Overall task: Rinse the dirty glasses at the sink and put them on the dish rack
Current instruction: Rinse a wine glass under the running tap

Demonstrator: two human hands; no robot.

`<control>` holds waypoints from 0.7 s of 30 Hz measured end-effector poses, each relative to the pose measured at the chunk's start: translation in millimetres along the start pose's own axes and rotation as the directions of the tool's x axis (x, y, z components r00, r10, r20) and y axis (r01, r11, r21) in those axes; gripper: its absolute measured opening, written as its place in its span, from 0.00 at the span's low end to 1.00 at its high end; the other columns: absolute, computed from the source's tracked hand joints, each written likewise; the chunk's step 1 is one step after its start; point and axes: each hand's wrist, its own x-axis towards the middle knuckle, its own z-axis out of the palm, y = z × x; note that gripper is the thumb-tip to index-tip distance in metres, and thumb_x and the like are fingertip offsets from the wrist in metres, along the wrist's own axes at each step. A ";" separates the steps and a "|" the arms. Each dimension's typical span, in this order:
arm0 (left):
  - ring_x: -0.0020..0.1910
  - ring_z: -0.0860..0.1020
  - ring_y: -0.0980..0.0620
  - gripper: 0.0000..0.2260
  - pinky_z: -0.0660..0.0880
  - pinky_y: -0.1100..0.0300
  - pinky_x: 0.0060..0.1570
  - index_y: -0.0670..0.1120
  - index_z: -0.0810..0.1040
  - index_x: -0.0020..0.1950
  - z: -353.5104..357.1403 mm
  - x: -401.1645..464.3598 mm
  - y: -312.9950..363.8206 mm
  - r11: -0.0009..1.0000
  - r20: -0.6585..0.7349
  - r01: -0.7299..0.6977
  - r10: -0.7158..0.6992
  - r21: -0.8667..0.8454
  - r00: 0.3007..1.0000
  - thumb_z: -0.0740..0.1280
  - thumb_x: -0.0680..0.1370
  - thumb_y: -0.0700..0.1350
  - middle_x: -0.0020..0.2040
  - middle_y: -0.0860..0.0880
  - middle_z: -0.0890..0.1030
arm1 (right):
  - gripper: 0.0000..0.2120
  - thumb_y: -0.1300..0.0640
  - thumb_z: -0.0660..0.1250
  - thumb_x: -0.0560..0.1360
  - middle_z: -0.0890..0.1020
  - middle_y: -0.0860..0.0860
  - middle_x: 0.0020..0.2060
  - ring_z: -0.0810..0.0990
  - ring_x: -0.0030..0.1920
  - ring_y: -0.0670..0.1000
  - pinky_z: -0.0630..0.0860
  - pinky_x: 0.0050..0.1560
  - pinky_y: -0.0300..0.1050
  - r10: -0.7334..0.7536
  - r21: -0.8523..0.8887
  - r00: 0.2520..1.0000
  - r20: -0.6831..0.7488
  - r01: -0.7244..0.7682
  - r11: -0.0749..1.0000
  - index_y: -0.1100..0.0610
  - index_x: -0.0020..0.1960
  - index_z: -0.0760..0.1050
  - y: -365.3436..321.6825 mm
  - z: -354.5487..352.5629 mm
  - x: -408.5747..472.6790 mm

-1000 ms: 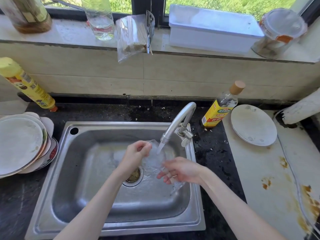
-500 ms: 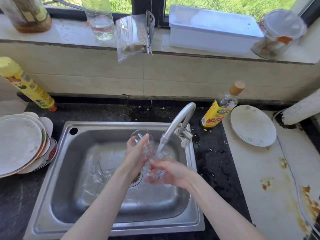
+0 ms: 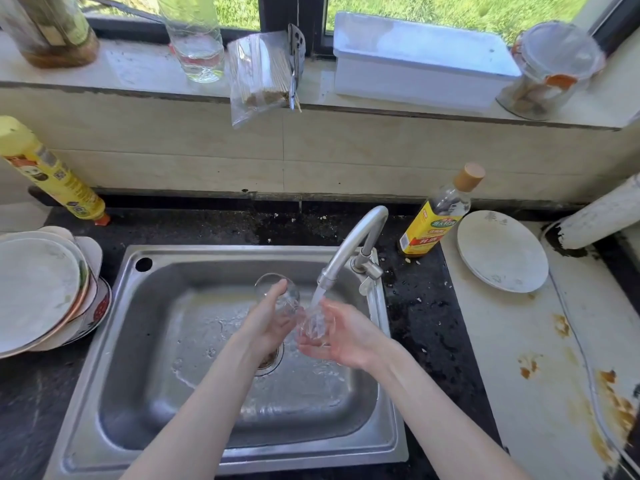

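The glass [image 3: 277, 296] has tilted upright, leaving the faucet's stream [image 3: 317, 301].

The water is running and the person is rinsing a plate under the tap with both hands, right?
Not quite. The head view shows a clear glass, not a plate, at the running tap. The left hand holds the glass while the right hand cups under the stream. The plates sit stacked beside the sink.
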 end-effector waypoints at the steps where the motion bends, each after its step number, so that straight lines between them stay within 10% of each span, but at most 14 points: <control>1: 0.35 0.80 0.47 0.20 0.77 0.55 0.45 0.41 0.70 0.59 -3.9 2.1 1.1 0.996 -0.022 0.019 -0.021 -0.084 1.000 0.68 0.73 0.51 0.41 0.44 0.77 | 0.14 0.53 0.58 0.80 0.80 0.57 0.40 0.80 0.38 0.53 0.80 0.46 0.47 -0.025 0.000 0.999 -0.020 0.025 1.000 0.61 0.48 0.78 -1.5 -0.2 0.0; 10: 0.46 0.80 0.43 0.35 0.80 0.52 0.37 0.39 0.64 0.66 -14.3 -7.1 1.7 0.898 -0.150 0.112 -0.192 -0.425 0.970 0.77 0.65 0.45 0.61 0.38 0.72 | 0.09 0.66 0.61 0.77 0.83 0.59 0.48 0.84 0.46 0.56 0.82 0.45 0.49 -0.113 0.059 0.993 0.020 0.112 0.992 0.63 0.55 0.76 0.4 -3.1 6.1; 17: 0.36 0.75 0.48 0.14 0.78 0.61 0.31 0.40 0.67 0.56 -3.8 -11.8 1.2 0.952 -0.261 -0.215 0.155 -0.218 0.953 0.67 0.75 0.41 0.38 0.42 0.73 | 0.03 0.65 0.64 0.76 0.81 0.61 0.45 0.80 0.44 0.57 0.80 0.48 0.52 -0.014 0.223 0.982 -0.188 0.056 0.973 0.64 0.48 0.76 11.5 -11.4 5.6; 21: 0.43 0.77 0.50 0.25 0.78 0.51 0.50 0.49 0.57 0.64 4.9 -26.4 0.5 0.887 -0.243 -0.456 0.427 -0.073 0.871 0.67 0.75 0.35 0.53 0.42 0.74 | 0.08 0.61 0.60 0.79 0.77 0.62 0.42 0.78 0.42 0.58 0.81 0.39 0.49 0.079 0.312 0.968 -0.239 0.000 0.950 0.66 0.45 0.72 21.2 -9.8 9.2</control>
